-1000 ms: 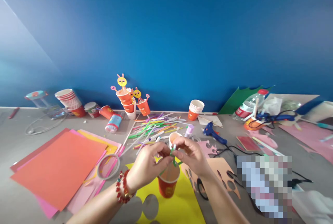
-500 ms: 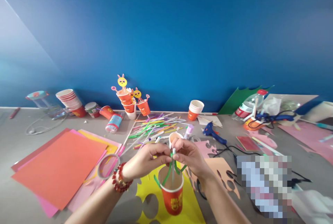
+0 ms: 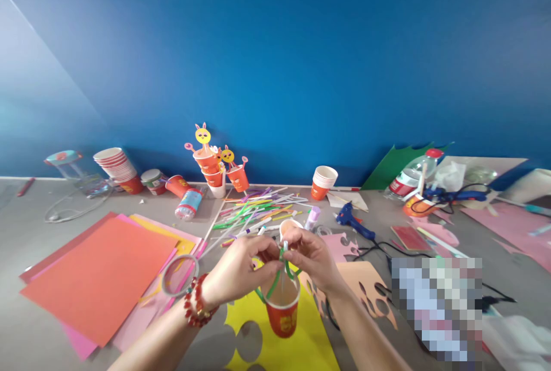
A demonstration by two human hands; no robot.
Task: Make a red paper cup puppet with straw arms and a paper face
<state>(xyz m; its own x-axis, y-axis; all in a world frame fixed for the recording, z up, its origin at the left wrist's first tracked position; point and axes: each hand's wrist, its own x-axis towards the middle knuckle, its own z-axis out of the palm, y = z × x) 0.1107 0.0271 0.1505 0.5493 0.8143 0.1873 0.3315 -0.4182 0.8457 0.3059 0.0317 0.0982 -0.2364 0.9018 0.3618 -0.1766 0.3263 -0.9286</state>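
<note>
Closed off at the back by a blue partition [image 3: 275, 72], well behind the red paper cup [image 3: 283, 323]. Grey table [image 3: 17, 336] showing far left of the cup, past a stack of coloured sheets [image 3: 99, 279]; nearer in, a narrower grey gap between that stack and the yellow sheet [image 3: 312, 336] below the cup, with a scalloped cut edge and a round hole on the cup's left. Tight behind the cup: a small pale cup [image 3: 289, 227] partly hidden by the right hand [image 3: 312, 259], then a heap of loose sticks [image 3: 258, 210]. Crowded right of the cup too, with a peach sheet [image 3: 352, 273] full of cut-outs near it and, farther back, a blue glue gun [image 3: 355, 223] on a black cord.

Yellow emblem on the cup's front wall, lettering too small to read. Red-and-white label on the red-capped bottle [image 3: 407, 180], far right of and behind the cup, likewise unreadable.

Red outside, pale inside and at the rim, mouth upward: the cup, just below both hands; contact with the yellow sheet impossible to tell. Green strips [image 3: 274, 286] gathered at the top and spreading over the cup's mouth, around a pale stick [image 3: 283, 286] reaching inside. Left hand [image 3: 243, 267] and right hand nearly closed, thumbs and fingertips pinched on the gathered tops of the green strips.
</note>
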